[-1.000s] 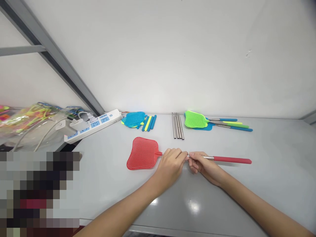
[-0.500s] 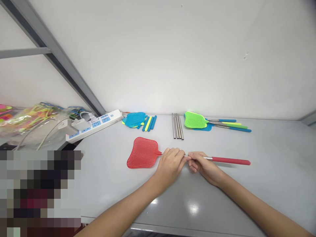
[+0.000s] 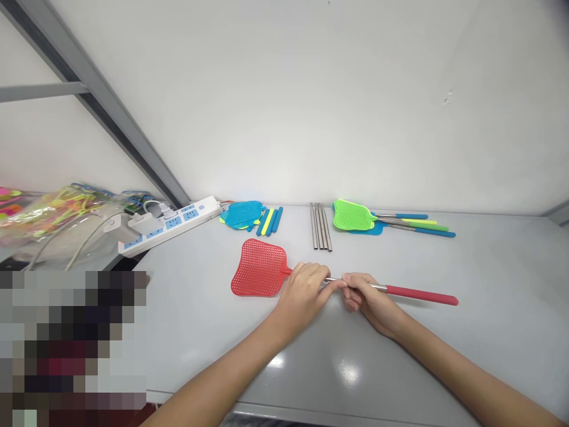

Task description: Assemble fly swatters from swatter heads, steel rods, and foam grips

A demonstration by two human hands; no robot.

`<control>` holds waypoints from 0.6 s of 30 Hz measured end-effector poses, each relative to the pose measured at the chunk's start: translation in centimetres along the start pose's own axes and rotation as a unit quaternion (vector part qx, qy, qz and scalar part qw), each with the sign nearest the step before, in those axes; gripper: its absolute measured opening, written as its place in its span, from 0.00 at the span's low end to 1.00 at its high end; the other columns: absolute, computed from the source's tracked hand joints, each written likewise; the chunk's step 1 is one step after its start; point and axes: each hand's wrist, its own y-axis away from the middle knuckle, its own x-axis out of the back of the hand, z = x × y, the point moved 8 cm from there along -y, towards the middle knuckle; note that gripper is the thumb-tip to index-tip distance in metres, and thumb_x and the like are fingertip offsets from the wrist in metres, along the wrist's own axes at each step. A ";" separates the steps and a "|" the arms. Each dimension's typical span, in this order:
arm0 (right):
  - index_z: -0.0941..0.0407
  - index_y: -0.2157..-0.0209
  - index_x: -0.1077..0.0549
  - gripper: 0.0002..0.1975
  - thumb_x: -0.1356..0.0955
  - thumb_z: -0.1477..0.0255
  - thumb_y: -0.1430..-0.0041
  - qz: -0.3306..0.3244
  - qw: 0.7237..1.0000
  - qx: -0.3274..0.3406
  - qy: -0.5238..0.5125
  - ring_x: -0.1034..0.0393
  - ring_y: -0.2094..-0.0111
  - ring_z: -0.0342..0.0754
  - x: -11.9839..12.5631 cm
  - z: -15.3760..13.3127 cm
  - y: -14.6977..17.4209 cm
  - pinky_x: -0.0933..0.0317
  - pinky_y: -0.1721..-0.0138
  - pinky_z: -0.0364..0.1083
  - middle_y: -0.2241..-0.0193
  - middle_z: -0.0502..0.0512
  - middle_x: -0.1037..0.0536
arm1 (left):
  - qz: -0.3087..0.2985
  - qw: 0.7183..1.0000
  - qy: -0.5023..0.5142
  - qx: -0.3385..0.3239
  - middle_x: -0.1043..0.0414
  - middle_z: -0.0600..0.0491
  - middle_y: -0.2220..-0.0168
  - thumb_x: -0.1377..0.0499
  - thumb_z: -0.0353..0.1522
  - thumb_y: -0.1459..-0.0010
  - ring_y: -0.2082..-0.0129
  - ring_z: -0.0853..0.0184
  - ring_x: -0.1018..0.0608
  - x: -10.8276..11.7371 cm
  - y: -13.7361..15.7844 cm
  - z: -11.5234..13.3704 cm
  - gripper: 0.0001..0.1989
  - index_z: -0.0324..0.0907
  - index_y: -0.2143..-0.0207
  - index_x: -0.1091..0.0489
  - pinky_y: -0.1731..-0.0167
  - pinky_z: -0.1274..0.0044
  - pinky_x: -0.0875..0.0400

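A red fly swatter point(image 3: 260, 270) with a perforated head, a thin metal rod and a red handle lies sideways across both hands, just over the table. My left hand point(image 3: 304, 290) is closed around the rod close to the head. On the rod nearer the handle, my right hand point(image 3: 367, 299) pinches the metal. A short stretch of rod shows between the two hands. Behind them lie several metal tubes point(image 3: 320, 227) side by side. To the right of these, several complete swatters are stacked, a green swatter point(image 3: 353, 215) on top.
Blue swatter heads point(image 3: 243, 214) are piled at the back, beside several blue and yellow handle sleeves point(image 3: 269, 222). A white power strip point(image 3: 178, 222) with plugs stands at the left. Plastic-bagged items point(image 3: 66, 219) lie beyond it. A wall rises behind the table point(image 3: 498, 284).
The swatter has tilted slightly, its head a little higher and its handle end lower and further right. Both hands still hold the rod, the gap between them a bit wider.
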 end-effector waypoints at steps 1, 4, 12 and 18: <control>0.58 0.86 0.39 0.16 0.40 0.69 0.47 0.003 1.000 0.001 -0.003 0.51 0.84 0.39 0.1 0.0 0.0 0.56 0.79 0.42 0.88 0.44 0.50 | 0.001 1.000 -0.002 -0.005 0.34 0.54 0.74 0.53 0.40 0.44 0.72 0.69 0.33 0.1 0.0 0.1 0.14 0.41 0.74 0.38 0.69 0.76 0.42; 0.57 0.87 0.42 0.16 0.39 0.70 0.49 0.013 1.000 0.007 -0.003 0.53 0.84 0.38 0.2 0.0 0.1 0.58 0.79 0.42 0.88 0.44 0.51 | 0.002 1.000 -0.011 -0.028 0.34 0.54 0.75 0.53 0.39 0.43 0.72 0.69 0.33 0.2 -0.1 0.4 0.13 0.40 0.74 0.38 0.68 0.76 0.42; 0.57 0.87 0.45 0.16 0.39 0.70 0.49 0.021 1.000 0.010 0.019 0.57 0.84 0.38 0.0 -0.3 0.1 0.63 0.80 0.43 0.89 0.44 0.49 | -0.023 0.996 -0.056 -0.067 0.37 0.55 0.78 0.56 0.37 0.41 0.74 0.70 0.36 -0.2 -0.2 0.6 0.16 0.40 0.77 0.38 0.70 0.77 0.44; 0.57 0.86 0.44 0.16 0.40 0.70 0.48 0.013 1.000 0.010 0.021 0.57 0.84 0.38 0.0 -0.3 0.1 0.63 0.80 0.43 0.88 0.44 0.49 | -0.019 0.996 -0.060 -0.064 0.37 0.55 0.77 0.56 0.38 0.41 0.74 0.70 0.37 0.0 -0.2 0.3 0.16 0.40 0.76 0.38 0.70 0.77 0.45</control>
